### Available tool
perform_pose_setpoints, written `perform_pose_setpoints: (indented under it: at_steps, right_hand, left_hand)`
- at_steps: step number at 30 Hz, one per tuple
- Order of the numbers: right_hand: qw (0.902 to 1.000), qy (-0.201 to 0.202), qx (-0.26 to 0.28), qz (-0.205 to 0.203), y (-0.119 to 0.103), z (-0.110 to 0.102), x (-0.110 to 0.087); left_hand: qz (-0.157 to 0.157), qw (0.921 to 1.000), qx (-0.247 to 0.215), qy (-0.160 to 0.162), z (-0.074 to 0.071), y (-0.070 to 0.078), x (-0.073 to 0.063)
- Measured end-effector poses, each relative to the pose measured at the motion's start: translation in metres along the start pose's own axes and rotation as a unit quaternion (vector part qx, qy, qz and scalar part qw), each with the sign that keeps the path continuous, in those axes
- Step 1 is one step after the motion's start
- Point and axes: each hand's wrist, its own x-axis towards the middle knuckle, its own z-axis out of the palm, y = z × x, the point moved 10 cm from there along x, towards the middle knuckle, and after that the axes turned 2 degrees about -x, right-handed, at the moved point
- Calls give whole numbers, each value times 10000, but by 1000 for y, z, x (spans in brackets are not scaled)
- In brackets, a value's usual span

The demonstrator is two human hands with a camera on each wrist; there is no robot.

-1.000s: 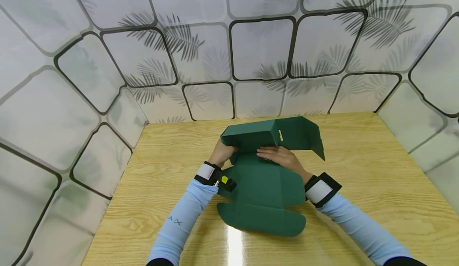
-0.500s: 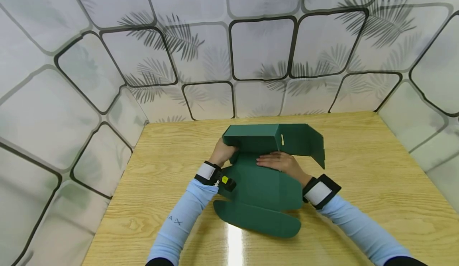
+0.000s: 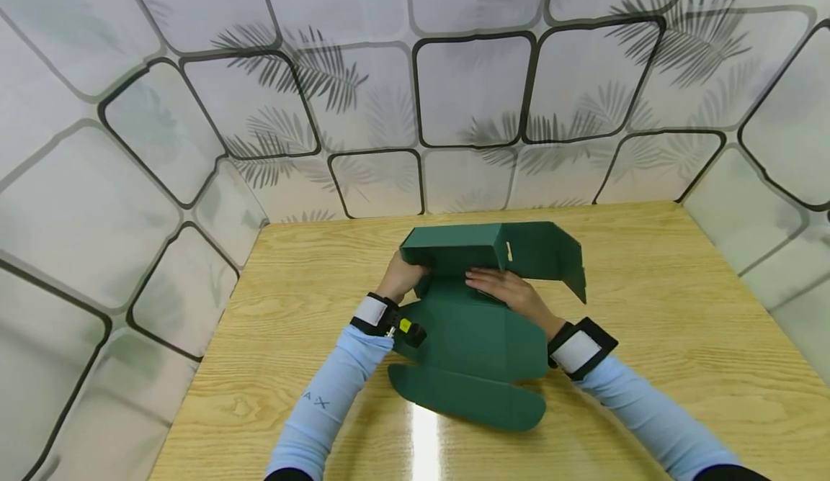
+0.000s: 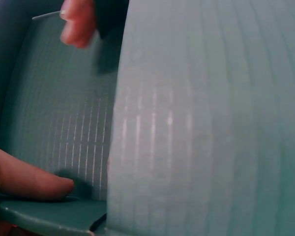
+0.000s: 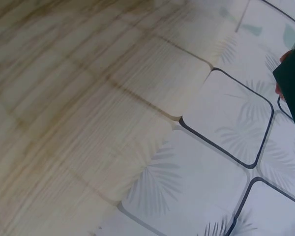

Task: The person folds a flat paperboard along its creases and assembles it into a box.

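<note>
Left hand (image 3: pixel 400 278) grips box (image 3: pixel 463 337); sleeve (image 3: pixel 333 403) shows "X".

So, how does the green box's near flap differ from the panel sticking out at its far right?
The near flap has rounded ends; the far-right panel has straight edges and a pointed corner. The far-right panel has a small slot, while none shows on the near flap. The near flap runs across the near end; the far-right panel juts sideways at the far end. Both are dark green.

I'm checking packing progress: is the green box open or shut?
Open: the green box has its front flap spread out, not tucked in.
</note>
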Motion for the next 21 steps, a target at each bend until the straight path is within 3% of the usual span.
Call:
perform_pose_setpoints:
  at_steps: [1,2,3,4,5,7,14,17,18,19,21]
  right_hand:
    - [9999,71,-102,48,1,-1,1]
    - [9995,166,209,175,4,-3,2]
    - [9906,431,1271,280,7,-7,2]
    - [9806,559,1837,408,10,-10,1]
    - [9780,586,1942,497,11,-11,0]
    - [9633,697,2492,719,17,-14,-6]
    - [9400,993,2980,1329,41,-15,-34]
    - [9215,972,3249,1892,59,-10,-43]
    - [9099,920,3348,2272,67,-7,-45]
    - [8889,875,3591,2706,76,-3,-48]
    - [8344,936,4094,3570,92,1,-51]
  left_hand:
    - [7,10000,-11,8,-1,0,1]
    - [8,10000,-18,19,-1,0,1]
    - [15,10000,-31,30,-3,0,1]
    - [13,10000,-58,38,-4,-1,2]
    - [8,10000,-88,44,-5,-1,2]
    - [12,9999,-121,65,-9,-2,4]
    - [20,9994,-299,164,-26,-3,7]
    - [17,9993,-337,139,-28,-1,6]
    - [4,9994,-333,131,-28,0,5]
    - [9,9995,-312,107,-28,1,4]
    - [-2,9996,-287,54,-26,2,3]
